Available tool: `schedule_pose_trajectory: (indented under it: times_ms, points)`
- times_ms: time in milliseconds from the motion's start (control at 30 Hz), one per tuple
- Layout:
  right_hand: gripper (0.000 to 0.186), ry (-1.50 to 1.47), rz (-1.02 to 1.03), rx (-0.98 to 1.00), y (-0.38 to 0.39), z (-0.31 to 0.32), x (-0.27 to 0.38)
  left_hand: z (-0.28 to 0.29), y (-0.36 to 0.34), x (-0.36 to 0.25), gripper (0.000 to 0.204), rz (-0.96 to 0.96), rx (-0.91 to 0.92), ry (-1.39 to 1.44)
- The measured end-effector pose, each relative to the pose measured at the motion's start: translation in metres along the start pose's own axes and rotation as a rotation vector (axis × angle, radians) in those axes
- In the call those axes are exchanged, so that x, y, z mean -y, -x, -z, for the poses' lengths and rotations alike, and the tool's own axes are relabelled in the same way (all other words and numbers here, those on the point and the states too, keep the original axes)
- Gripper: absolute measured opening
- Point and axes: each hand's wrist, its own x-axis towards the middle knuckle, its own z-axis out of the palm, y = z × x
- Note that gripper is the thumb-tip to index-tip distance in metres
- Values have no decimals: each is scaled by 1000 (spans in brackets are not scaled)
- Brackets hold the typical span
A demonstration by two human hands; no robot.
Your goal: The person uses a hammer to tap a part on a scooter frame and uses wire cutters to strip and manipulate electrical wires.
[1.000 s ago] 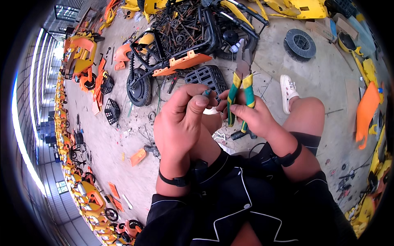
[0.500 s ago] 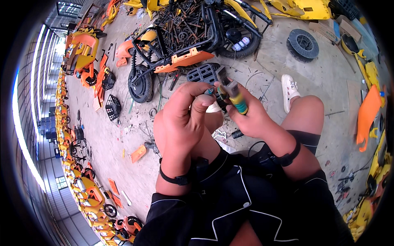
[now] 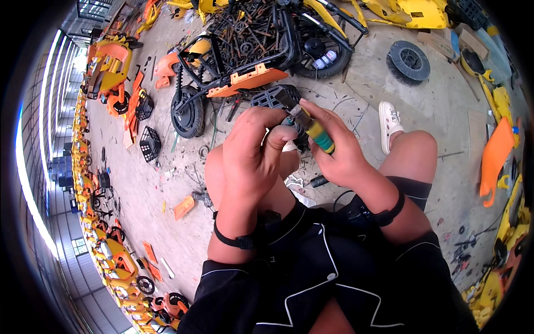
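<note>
In my right hand (image 3: 340, 146) is a hand tool (image 3: 315, 132) with a grey metal head and a yellow-and-green grip. Its head slants up and left, close above my left fingertips; blur hides its exact kind. My left hand (image 3: 253, 153) is closed, thumb against curled forefinger, pinching a small dark teal piece (image 3: 288, 121) just beside the tool's head. Most of that piece is hidden by fingers and tool. Both hands are close together in front of my knees.
Ahead lies a stripped scooter frame (image 3: 236, 75) with an orange panel, beside a heap of rusty metal parts (image 3: 245, 36). A grey spool (image 3: 409, 61) lies to the right. Black baskets (image 3: 150, 143) and orange scraps dot the concrete floor. Yellow scooters (image 3: 114, 253) line the left.
The tool's head has tipped further left and down over my left fingertips, covering more of the small piece. Both hands otherwise stay nearly in place; the whole view has shifted slightly.
</note>
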Motion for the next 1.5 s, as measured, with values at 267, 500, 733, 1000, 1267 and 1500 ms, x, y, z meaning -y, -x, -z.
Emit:
schedule_pose_trajectory:
  times_ms: [267,500,733,1000,1267,1500]
  points:
    - [72,-286,-148,156,3,3,4,1,-3,-4,20,-85,-9,-159]
    - [79,-371,-239,296,5,14,5,5,-4,-2,18,-137,9,-262]
    - [87,-356,-318,363,4,19,7,6,-5,-4,16,-115,11,-334]
    - [89,-401,-307,378,8,19,3,6,-5,-9,17,-128,-7,-417]
    - [82,-223,-154,334,5,18,-7,6,-6,-7,17,-93,18,-472]
    - [88,-150,-263,355,5,21,8,7,-6,-5,17,-80,23,-480]
